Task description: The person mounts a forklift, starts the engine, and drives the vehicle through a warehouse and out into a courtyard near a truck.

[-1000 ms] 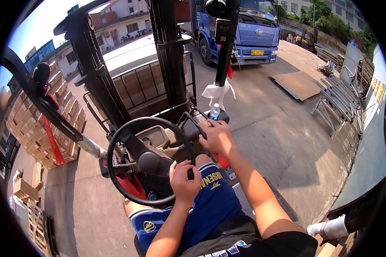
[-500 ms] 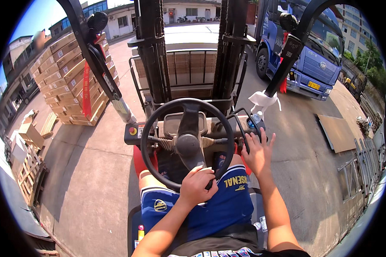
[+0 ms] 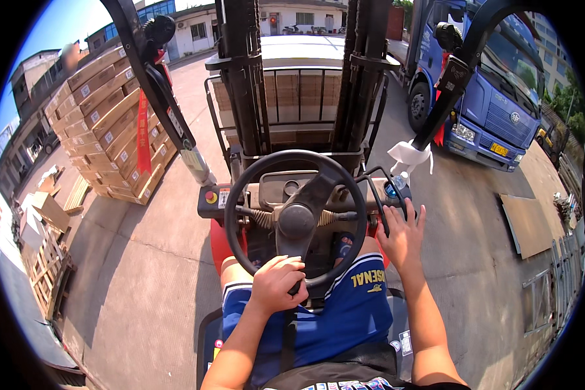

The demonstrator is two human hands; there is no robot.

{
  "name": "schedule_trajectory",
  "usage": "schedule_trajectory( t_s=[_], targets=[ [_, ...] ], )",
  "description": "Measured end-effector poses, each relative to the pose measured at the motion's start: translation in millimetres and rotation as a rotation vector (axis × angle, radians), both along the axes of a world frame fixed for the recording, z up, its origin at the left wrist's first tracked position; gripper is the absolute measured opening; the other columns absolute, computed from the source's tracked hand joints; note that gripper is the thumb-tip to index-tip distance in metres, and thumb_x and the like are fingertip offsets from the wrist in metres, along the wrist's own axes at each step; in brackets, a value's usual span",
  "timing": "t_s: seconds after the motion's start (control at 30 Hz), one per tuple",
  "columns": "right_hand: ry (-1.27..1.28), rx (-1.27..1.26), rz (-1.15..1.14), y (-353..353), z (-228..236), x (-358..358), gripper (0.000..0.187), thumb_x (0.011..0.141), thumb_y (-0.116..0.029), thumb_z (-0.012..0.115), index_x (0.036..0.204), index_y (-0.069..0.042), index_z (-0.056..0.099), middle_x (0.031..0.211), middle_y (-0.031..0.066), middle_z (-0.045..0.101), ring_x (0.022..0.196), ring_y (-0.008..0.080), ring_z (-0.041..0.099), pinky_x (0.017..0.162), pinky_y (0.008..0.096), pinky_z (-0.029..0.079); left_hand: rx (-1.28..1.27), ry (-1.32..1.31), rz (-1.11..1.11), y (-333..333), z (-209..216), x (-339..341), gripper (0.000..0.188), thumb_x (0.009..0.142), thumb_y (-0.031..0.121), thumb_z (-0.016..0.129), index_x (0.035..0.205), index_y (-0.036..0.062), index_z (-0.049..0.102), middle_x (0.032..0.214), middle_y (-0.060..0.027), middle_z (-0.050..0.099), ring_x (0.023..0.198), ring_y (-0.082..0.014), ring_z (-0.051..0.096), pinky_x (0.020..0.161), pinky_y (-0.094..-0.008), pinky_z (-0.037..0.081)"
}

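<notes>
Closed round a knob on the lower rim of the black steering wheel (image 3: 296, 221), my left hand (image 3: 278, 285) sits just above my lap. My right hand (image 3: 404, 239) is at the right of the dash, its fingers spread over the black control levers (image 3: 378, 205) and touching them. How firmly it presses on them I cannot tell. Beyond the wheel rises the forklift mast (image 3: 244, 97). In front of it stands a load of brown cartons (image 3: 292, 97) with a white top, partly hidden by the mast and the load guard.
A tall stack of cartons (image 3: 107, 133) stands ahead to the left, wooden pallets (image 3: 45, 276) nearer. A blue truck (image 3: 494, 104) is parked ahead to the right. Flat boards (image 3: 526, 224) and metal frames (image 3: 552, 286) lie on the right side. A red button (image 3: 211, 196) sits on the dash.
The steering wheel has turned clockwise, carrying my left hand and the knob leftward along the bottom. My right hand stays at the levers. The surroundings have shifted slightly right in view.
</notes>
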State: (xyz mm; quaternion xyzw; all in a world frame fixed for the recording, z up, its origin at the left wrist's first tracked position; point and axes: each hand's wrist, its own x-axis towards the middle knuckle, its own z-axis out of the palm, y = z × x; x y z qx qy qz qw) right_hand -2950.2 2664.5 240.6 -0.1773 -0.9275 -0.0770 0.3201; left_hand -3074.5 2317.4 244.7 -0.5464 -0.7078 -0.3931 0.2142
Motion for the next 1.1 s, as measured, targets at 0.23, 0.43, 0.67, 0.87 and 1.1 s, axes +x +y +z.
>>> schedule_trajectory(
  t_s=[0.23, 0.43, 0.67, 0.87, 1.1],
  targets=[
    [0.027, 0.013, -0.062, 37.8, -0.1, -115.5, 0.047, 0.096, -0.03, 0.078, 0.138, -0.009, 0.082, 0.148, 0.0103, 0.077, 0.164, 0.0386, 0.046, 0.135, 0.0843, 0.016, 0.051, 0.049, 0.189, 10.9, 3.0, -151.1, 0.011, 0.078, 0.008, 0.076, 0.09, 0.0084, 0.077, 0.106, -0.0107, 0.085, 0.117, -0.0356, 0.084, 0.122, -0.0593, 0.053],
    [0.023, 0.006, -0.067, 71.7, 0.1, -194.5, 0.045, 0.098, -0.03, 0.078, 0.136, -0.008, 0.082, 0.147, 0.0092, 0.077, 0.165, 0.0372, 0.045, 0.134, 0.0861, 0.014, 0.189, 0.043, 0.387, 46.9, 2.1, -293.1, 0.014, 0.084, 0.008, 0.07, 0.098, 0.0055, 0.071, 0.133, -0.0206, 0.078, 0.137, -0.0467, 0.072, 0.126, -0.0687, 0.045],
    [0.047, -0.012, -0.058, 110.2, -5.3, -277.5, 0.045, 0.095, -0.03, 0.079, 0.133, -0.007, 0.083, 0.147, 0.0099, 0.077, 0.164, 0.0396, 0.047, 0.134, 0.0868, 0.015, 0.3, -0.224, 0.473, 121.6, 27.3, -421.5, 0.015, 0.091, 0.007, 0.074, 0.106, 0.0031, 0.073, 0.139, -0.0238, 0.078, 0.127, -0.0446, 0.076, 0.112, -0.0522, 0.059],
    [0.062, 0.007, -0.072, 141.0, -4.4, -356.3, 0.044, 0.094, -0.03, 0.08, 0.132, -0.007, 0.084, 0.15, 0.0104, 0.076, 0.165, 0.0409, 0.046, 0.134, 0.0862, 0.016, 0.246, -0.305, 0.579, 189.6, 48.5, -520.5, 0.02, 0.098, 0.015, 0.074, 0.114, 0.002, 0.076, 0.127, -0.0186, 0.082, 0.119, -0.0414, 0.078, 0.109, -0.0494, 0.06],
    [0.026, -0.001, -0.094, 190.6, -16.4, -457.8, 0.046, 0.095, -0.033, 0.079, 0.134, -0.008, 0.083, 0.155, 0.0109, 0.074, 0.166, 0.0413, 0.043, 0.133, 0.0853, 0.019, 0.163, -0.371, 0.602, 277.4, 66.0, -635.1, 0.025, 0.101, 0.023, 0.074, 0.118, 0.0049, 0.077, 0.117, -0.0203, 0.082, 0.112, -0.0432, 0.079, 0.102, -0.0503, 0.061]
  ],
)
